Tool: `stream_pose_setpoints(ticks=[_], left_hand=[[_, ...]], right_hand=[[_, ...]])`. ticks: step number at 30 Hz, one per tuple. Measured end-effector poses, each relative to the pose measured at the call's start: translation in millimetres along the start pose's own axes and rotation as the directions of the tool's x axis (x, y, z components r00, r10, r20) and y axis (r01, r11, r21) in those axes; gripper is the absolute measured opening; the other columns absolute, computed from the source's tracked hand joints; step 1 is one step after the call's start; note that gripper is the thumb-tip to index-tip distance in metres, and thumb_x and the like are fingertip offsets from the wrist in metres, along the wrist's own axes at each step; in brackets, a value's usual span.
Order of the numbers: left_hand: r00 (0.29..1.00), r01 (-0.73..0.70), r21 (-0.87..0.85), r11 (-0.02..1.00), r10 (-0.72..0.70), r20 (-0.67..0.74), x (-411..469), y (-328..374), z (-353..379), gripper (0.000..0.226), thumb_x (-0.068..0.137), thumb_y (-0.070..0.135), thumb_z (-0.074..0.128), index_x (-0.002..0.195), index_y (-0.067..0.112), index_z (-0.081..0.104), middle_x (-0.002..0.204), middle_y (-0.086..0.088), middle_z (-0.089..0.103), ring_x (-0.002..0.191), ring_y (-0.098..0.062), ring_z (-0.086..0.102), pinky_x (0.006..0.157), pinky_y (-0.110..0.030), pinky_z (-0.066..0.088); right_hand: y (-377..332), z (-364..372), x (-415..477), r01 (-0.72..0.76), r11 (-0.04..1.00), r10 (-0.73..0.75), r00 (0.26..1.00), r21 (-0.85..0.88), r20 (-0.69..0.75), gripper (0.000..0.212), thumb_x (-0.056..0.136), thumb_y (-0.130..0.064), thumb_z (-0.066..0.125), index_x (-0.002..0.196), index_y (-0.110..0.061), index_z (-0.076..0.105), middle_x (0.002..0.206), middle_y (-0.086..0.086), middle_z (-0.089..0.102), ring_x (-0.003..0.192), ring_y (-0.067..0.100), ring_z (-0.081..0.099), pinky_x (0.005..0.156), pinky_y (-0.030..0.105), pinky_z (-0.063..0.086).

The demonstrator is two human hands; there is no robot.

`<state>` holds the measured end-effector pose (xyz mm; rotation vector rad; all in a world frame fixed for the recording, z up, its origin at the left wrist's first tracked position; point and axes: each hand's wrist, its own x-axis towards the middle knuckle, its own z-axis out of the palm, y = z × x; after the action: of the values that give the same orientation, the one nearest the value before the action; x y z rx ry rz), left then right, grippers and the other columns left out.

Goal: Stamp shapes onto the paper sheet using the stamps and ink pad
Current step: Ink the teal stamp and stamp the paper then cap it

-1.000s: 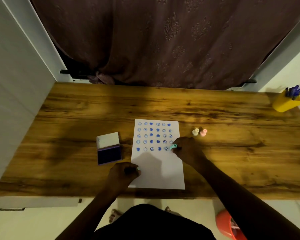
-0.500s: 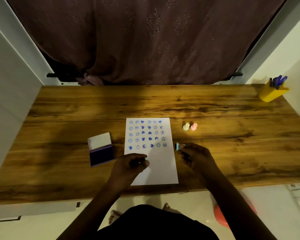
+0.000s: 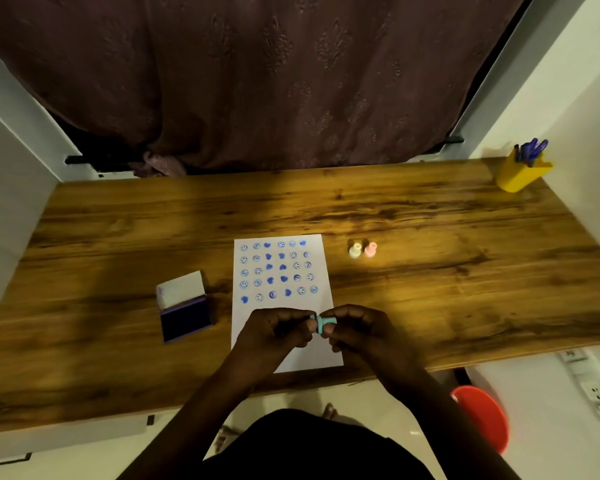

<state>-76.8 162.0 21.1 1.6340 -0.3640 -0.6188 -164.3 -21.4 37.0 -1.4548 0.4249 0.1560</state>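
Note:
A white paper sheet lies on the wooden table, its upper half filled with rows of blue smiley and heart prints. My left hand and my right hand meet above the blank lower half, both pinching a small teal stamp held sideways between the fingertips. The open ink pad, dark blue with a raised white lid, sits left of the sheet. A cream stamp and a pink stamp stand upright to the right of the sheet's top.
A yellow pen holder with blue pens stands at the far right corner of the table. A dark curtain hangs behind. A red tub and a wall socket strip are on the floor side at right.
My right hand lifted the teal stamp off the last row and drew it back toward me. My left hand came across to meet it, and both now hold the stamp.

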Motion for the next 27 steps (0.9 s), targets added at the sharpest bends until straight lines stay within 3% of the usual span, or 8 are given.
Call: stream_pose_setpoints(ticks=[6, 11, 16, 21, 27], left_hand=[[1.000, 0.000, 0.001, 1.000, 0.000, 0.031, 1, -1, 3, 0.027, 0.090, 0.025, 0.075, 0.104, 0.048, 0.075, 0.105, 0.009, 0.078, 0.092, -0.020, 0.076, 0.079, -0.033, 0.064], [0.998, -0.044, 0.100, 0.994, 0.039, 0.048, 6, -2, 6, 0.020, 0.084, 0.044, 0.075, 0.104, 0.043, 0.076, 0.100, 0.009, 0.078, 0.095, -0.014, 0.075, 0.084, -0.038, 0.063], [0.994, -0.110, 0.173, 0.979, 0.105, 0.037, 11, 4, 12, 0.024, 0.076, 0.053, 0.075, 0.100, 0.056, 0.073, 0.103, 0.026, 0.076, 0.101, 0.005, 0.069, 0.081, -0.011, 0.054], [0.994, -0.107, 0.177, 0.978, 0.102, 0.037, 17, -2, 17, 0.031, 0.077, 0.048, 0.077, 0.108, 0.047, 0.075, 0.108, 0.022, 0.076, 0.107, 0.001, 0.069, 0.093, -0.027, 0.054], [0.996, -0.087, 0.223, 0.971, 0.080, 0.038, 23, -7, 29, 0.032, 0.078, 0.045, 0.079, 0.107, 0.055, 0.072, 0.105, 0.028, 0.075, 0.101, 0.005, 0.070, 0.080, -0.013, 0.053]], right_hand=[[-7, -8, -1, 0.002, 1.000, -0.001, 0.999, -0.026, 0.045, 0.019, 0.091, -0.017, 0.074, 0.110, -0.018, 0.078, 0.103, 0.007, 0.079, 0.087, 0.019, 0.074, 0.076, 0.027, 0.059], [-9, -17, 0, -0.010, 0.997, 0.018, 0.996, -0.082, 0.089, 0.019, 0.091, -0.029, 0.074, 0.109, -0.024, 0.078, 0.102, 0.005, 0.079, 0.089, 0.021, 0.075, 0.077, 0.028, 0.060], [-4, -26, 5, -0.072, 0.994, 0.076, 0.996, -0.079, 0.056, 0.027, 0.092, -0.046, 0.070, 0.108, -0.025, 0.076, 0.092, 0.008, 0.079, 0.079, 0.019, 0.075, 0.071, 0.025, 0.060], [0, -27, 10, -0.087, 0.993, 0.088, 0.996, -0.075, 0.010, 0.041, 0.089, -0.060, 0.065, 0.097, -0.022, 0.079, 0.085, 0.006, 0.079, 0.067, 0.012, 0.072, 0.060, 0.020, 0.055], [-3, -34, 16, -0.086, 0.980, 0.078, 0.995, -0.179, -0.055, 0.031, 0.092, -0.050, 0.064, 0.093, -0.022, 0.077, 0.073, -0.006, 0.076, 0.063, 0.003, 0.069, 0.059, 0.015, 0.050]])
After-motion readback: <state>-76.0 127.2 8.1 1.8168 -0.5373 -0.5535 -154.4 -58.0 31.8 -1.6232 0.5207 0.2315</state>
